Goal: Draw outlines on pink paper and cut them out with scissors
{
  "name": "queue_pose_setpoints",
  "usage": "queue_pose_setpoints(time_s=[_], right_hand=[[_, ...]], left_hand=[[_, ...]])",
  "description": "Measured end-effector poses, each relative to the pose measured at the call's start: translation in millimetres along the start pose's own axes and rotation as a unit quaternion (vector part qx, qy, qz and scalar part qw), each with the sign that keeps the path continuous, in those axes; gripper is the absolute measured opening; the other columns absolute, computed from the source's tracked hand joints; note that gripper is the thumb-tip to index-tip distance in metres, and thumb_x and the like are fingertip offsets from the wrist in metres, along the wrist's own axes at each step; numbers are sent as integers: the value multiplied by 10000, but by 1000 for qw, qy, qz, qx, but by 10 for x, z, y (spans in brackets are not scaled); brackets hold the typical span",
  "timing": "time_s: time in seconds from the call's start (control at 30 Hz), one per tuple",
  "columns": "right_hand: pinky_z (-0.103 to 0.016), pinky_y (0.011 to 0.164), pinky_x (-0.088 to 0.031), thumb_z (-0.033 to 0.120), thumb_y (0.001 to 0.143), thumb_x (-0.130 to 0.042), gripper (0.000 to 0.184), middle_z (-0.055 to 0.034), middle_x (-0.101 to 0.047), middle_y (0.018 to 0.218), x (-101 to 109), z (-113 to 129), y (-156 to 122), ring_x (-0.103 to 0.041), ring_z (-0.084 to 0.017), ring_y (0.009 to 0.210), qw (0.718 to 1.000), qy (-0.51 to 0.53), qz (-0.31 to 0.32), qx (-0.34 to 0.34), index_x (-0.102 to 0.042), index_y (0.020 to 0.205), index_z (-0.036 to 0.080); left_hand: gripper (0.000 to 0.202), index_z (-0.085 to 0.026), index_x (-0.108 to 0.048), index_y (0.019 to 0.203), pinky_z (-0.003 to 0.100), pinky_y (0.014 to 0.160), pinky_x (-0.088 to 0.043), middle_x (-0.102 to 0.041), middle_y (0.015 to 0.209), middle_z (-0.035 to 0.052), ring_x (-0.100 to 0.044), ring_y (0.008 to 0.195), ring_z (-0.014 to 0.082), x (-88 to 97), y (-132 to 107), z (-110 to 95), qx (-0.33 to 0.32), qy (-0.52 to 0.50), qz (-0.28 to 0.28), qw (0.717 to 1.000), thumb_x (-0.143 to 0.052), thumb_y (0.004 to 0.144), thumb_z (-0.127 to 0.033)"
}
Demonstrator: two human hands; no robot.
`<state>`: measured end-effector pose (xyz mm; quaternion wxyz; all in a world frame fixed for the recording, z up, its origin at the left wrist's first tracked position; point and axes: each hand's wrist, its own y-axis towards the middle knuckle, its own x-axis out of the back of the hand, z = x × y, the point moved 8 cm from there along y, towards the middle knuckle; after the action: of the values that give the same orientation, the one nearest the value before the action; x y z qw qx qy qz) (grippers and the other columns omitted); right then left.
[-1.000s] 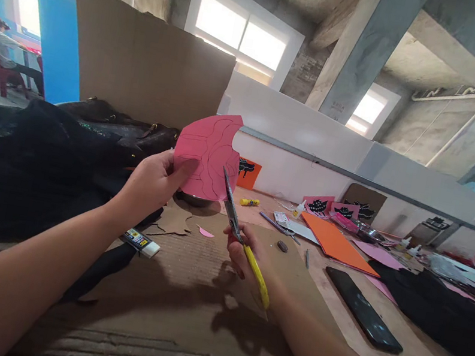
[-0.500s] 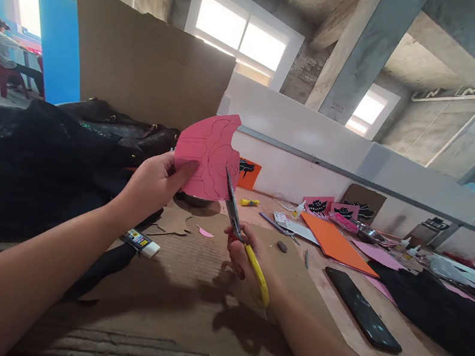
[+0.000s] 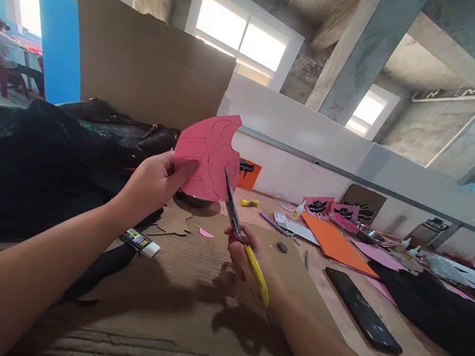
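Your left hand [image 3: 156,179] is pinching the left edge of a thin, curved pink paper piece with drawn outlines [image 3: 206,147], thumb lying across its face. The piece is hanging in the air, appearing above the far edge of the brown corrugated cardboard sheet [image 3: 199,266]. It is probably weighing almost nothing and creasing easily, so a light pinch at that margin is suiting it. Your right hand [image 3: 247,245] is gripping yellow-handled metal scissors [image 3: 256,273], one rigid blade overlapping the paper. A small pink paper scrap [image 3: 206,233] is lying near the sheet's far edge.
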<state>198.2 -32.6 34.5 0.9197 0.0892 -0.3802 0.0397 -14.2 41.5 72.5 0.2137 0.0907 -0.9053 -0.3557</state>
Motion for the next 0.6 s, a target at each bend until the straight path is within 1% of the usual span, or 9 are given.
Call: queue_pose_setpoints(time_s=[0.1,0.2,0.27,0.33,0.4,0.6], right_hand=[[-251,548,-395,323,907,-509,186,27,-525,605,11,14,-9,-484,-129,549,1000,-2,-3,-5,-619,993,201],[-263,585,-450,357,918,-499,224,32,-508,628,-51,-54,-6,-475,-126,562,999,27,12,-18,-604,1045,204],[-257,571,-448,370,921,-484,233,40,-473,643,-83,-85,-4,-455,-117,550,997,73,18,-17,-584,1054,208],[-248,545,-419,397,914,-502,236,40,-461,660,-104,-85,-1,-446,-110,538,995,93,27,-1,-581,1036,212],[-244,530,-393,438,900,-526,259,38,-462,670,-104,-92,10,-442,-106,534,994,105,23,11,-579,1015,211],[-249,553,-423,521,862,-568,370,47,-443,692,-205,-275,84,-414,-100,548,983,184,19,6,-549,1064,211]], left_hand=[[345,-192,-648,807,252,564,-381,-569,691,-11,-458,631,152,-6,-2,-3,8,-10,3,1000,-540,912,-503],[360,-195,-648,816,258,580,-387,-573,709,-8,-464,645,157,-11,0,6,12,-20,4,1000,-545,908,-528],[370,-196,-654,823,263,589,-391,-581,718,-6,-472,652,161,-10,2,9,8,-20,2,1000,-545,907,-539],[379,-196,-657,819,265,588,-390,-583,712,-7,-475,649,163,-8,4,12,6,-17,3,1000,-541,907,-546],[384,-196,-654,810,265,581,-390,-580,698,-9,-475,640,162,-7,4,21,8,-15,3,1000,-538,907,-548],[361,-198,-654,794,251,575,-400,-609,699,-8,-494,635,156,-6,6,20,0,-18,0,1000,-539,910,-520]])
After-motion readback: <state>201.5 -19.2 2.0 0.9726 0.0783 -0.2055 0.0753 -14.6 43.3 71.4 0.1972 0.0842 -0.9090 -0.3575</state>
